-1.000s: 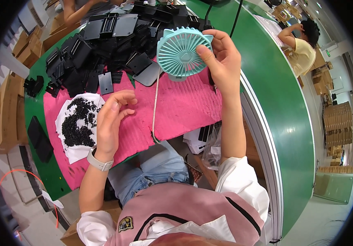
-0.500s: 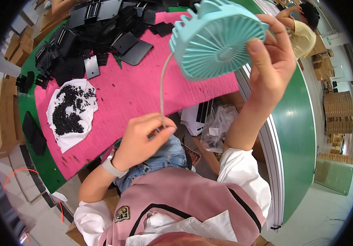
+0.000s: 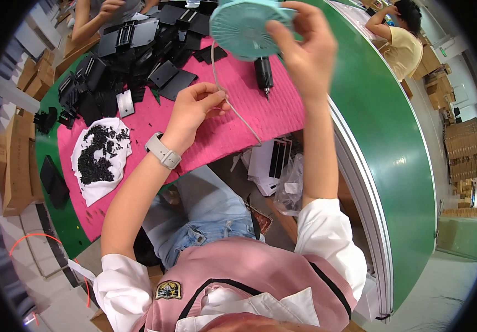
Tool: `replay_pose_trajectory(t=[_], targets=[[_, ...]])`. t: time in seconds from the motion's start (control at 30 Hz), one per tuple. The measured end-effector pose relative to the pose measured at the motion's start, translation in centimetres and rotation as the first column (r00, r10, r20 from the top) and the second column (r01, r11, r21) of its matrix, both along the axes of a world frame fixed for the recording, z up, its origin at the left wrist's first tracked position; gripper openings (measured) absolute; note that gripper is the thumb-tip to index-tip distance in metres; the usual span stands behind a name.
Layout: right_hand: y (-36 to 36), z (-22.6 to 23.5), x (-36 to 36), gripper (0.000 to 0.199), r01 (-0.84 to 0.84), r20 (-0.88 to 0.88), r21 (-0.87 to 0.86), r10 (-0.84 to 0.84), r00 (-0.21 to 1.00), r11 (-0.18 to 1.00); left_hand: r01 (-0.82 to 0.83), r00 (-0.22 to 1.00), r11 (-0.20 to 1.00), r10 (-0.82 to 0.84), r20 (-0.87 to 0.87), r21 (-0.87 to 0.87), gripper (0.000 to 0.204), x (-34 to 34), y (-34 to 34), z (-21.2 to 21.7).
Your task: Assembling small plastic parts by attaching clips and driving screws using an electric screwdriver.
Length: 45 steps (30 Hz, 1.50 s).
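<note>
Up over the far part of the table, my right hand [image 3: 307, 47] grips a round mint-green fan [image 3: 245, 29] by its right side, thumb on the ribbed grille. A thin pale cable [image 3: 241, 117] hangs from the fan. My left hand [image 3: 197, 110], a watch on its wrist, pinches that cable partway down, and its loose end droops over the pink mat's edge. Beneath the fan a black electric screwdriver [image 3: 264, 77] points its bit toward me; the fan hides its upper part.
Black plastic parts [image 3: 139, 61] pile up at the far left of the pink mat [image 3: 155, 133]. A white cloth [image 3: 92, 191] holds small black screws. Papers and plastic bags [image 3: 289, 188] lie below the table edge. Other people sit across the table and at far right.
Both hands have moved farther away over the table, the fan going up and left. My left hand has also risen with the cable, whose loose end now shows. The screwdriver has come into sight.
</note>
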State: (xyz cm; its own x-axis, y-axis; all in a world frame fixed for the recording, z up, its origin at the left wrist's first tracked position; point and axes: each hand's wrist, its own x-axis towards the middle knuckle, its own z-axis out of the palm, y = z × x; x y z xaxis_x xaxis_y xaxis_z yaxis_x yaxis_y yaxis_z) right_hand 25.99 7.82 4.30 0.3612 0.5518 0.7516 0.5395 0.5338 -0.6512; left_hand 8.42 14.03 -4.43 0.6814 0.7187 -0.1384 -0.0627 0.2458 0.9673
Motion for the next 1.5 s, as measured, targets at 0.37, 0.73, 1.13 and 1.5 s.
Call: replay_pose_trajectory(t=[0.37,0.73,1.13,1.5], targets=[[8.5,-7.2,4.4,0.031,0.198,0.098,-0.005,-0.196,0.976,0.98,-0.062,0.998,0.997,0.062,-0.009,-0.046,0.015,4.7,1.8,-1.7],[6.9,-7.6,5.9,0.035,0.254,0.36,-0.108,-0.2,0.911,0.961,-0.013,0.992,0.999,0.018,-0.122,0.037,0.015,4.6,2.2,-2.1],[7.3,-6.9,5.2,0.034,0.358,0.423,-0.167,-0.261,0.867,0.919,-0.066,0.996,0.983,0.075,-0.05,0.17,0.021,4.5,0.9,-3.1],[7.7,-7.9,5.6,0.038,0.282,0.42,-0.075,-0.226,0.879,0.957,-0.315,0.941,0.313,0.226,0.252,0.896,0.064,7.0,10.6,0.2]])
